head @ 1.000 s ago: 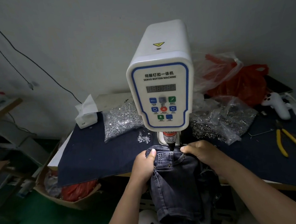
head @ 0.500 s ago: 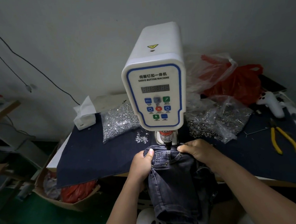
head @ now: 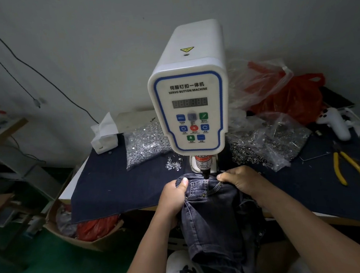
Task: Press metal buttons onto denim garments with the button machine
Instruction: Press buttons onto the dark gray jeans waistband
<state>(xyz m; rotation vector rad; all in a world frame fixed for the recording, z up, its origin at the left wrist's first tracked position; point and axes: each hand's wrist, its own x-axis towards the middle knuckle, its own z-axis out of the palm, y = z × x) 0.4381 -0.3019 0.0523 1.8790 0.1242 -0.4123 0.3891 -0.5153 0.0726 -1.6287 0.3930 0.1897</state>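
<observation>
A white servo button machine (head: 190,104) stands at the table's front edge, its black press tip (head: 206,174) touching the top edge of dark denim jeans (head: 213,219). The jeans hang down off the table toward my lap. My left hand (head: 173,196) grips the waistband left of the tip, thumb on top. My right hand (head: 241,180) pinches the waistband right of the tip. A clear bag of silver metal buttons (head: 145,144) lies left of the machine, with a few loose ones (head: 174,165) beside the press.
A bag of metal rings (head: 266,148) lies right of the machine, red plastic bags (head: 296,101) behind it. Yellow pliers (head: 351,169) and a white controller (head: 335,122) sit at the right. A tissue box (head: 105,138) is at the back left. A cardboard box (head: 89,232) stands on the floor.
Both hands stay on the waistband under the press tip; the denim has shifted only slightly. The head camera has moved a little.
</observation>
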